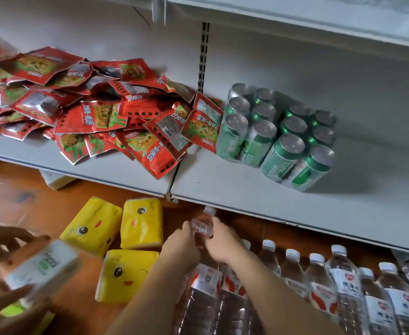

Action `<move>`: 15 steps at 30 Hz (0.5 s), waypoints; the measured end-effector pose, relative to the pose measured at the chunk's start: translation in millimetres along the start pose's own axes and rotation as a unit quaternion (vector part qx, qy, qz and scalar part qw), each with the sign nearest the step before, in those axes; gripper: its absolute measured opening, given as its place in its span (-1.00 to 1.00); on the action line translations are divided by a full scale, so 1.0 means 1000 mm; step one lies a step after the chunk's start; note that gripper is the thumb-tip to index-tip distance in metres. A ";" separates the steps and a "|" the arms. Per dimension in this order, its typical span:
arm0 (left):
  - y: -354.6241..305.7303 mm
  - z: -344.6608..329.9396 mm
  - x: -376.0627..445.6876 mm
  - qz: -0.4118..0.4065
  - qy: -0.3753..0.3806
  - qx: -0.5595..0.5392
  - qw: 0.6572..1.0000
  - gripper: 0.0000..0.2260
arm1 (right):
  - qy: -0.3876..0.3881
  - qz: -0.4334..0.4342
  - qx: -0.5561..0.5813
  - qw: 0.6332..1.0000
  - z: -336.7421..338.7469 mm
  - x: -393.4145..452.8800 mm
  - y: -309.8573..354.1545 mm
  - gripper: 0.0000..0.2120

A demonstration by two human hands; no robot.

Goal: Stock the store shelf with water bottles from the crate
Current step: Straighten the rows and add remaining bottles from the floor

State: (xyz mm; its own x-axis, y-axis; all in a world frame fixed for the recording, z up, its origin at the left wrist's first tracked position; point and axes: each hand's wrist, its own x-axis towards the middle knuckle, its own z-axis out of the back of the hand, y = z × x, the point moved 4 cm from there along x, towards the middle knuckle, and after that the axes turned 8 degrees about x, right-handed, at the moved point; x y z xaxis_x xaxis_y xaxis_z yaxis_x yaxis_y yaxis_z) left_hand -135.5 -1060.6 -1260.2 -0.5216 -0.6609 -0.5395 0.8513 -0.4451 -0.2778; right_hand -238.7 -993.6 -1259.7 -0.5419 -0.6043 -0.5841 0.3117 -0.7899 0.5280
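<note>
Left hand: the left hand (181, 245) is curling its fingers round the left side of a clear water bottle (202, 228), just below the shoulder
Right hand: the right hand (223, 240) is gripping the same bottle from the right, fingers wrapped on its body
Held bottle: it is standing upright with a white cap, low in front of the white shelf edge (247, 209), its red-and-white label too blurred to read
Stocked bottles: a row of water bottles (319, 281) is standing to the right of the hands under the shelf, white caps up; their labels are showing a red heart-shaped logo and dark Chinese characters that cannot be read surely
Snack packets: red snack packets (89, 105) are lying in a loose heap on the left part of the shelf, printed with white Chinese lettering seen upside down and barcodes on silver backs
Cans: two shrink-wrapped packs of green cans (278, 134) are sitting side by side on the shelf, just right of the packets; the lettering is blurred
Tissue packs: three yellow tissue packs (131, 238) with cartoon faces are lying on the wooden floor, left of the hands
Other person: another hand (2, 240) at the lower left is holding a white pack (43, 267) with green print, blurred by motion
</note>
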 end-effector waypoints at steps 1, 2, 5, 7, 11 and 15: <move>0.000 0.001 0.000 0.005 -0.007 0.008 1.000 -0.52 | 0.004 0.000 0.000 1.000 -0.001 0.000 -0.001 -0.52; 0.001 0.003 0.000 0.010 -0.015 0.016 1.000 -0.53 | 0.006 -0.002 0.001 1.000 -0.002 -0.002 -0.002 -0.49; 0.007 0.005 -0.007 0.014 -0.047 0.020 0.999 -0.48 | 0.002 0.025 0.007 1.000 -0.004 -0.007 0.002 -0.61; 0.011 0.008 -0.015 0.007 -0.066 0.013 0.998 -0.43 | -0.002 0.050 0.005 0.999 -0.002 -0.009 0.008 -0.59; 0.015 0.021 -0.033 0.000 -0.118 -0.030 0.993 -0.45 | -0.014 0.097 -0.014 0.995 0.009 -0.014 0.020 -0.36; 0.021 0.033 -0.057 -0.005 -0.156 -0.078 0.985 -0.49 | 0.020 0.140 0.012 0.990 0.022 -0.027 0.035 -0.42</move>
State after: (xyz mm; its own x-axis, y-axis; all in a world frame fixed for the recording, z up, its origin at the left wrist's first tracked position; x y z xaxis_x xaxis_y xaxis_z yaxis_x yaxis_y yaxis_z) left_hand -89.4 -1052.6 -1209.0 -0.5018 -0.8209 -0.2725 0.8312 -0.3705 -0.4144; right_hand -230.2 -1002.5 -1212.2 -0.4062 -0.8026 -0.4369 0.4263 -0.5893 0.6863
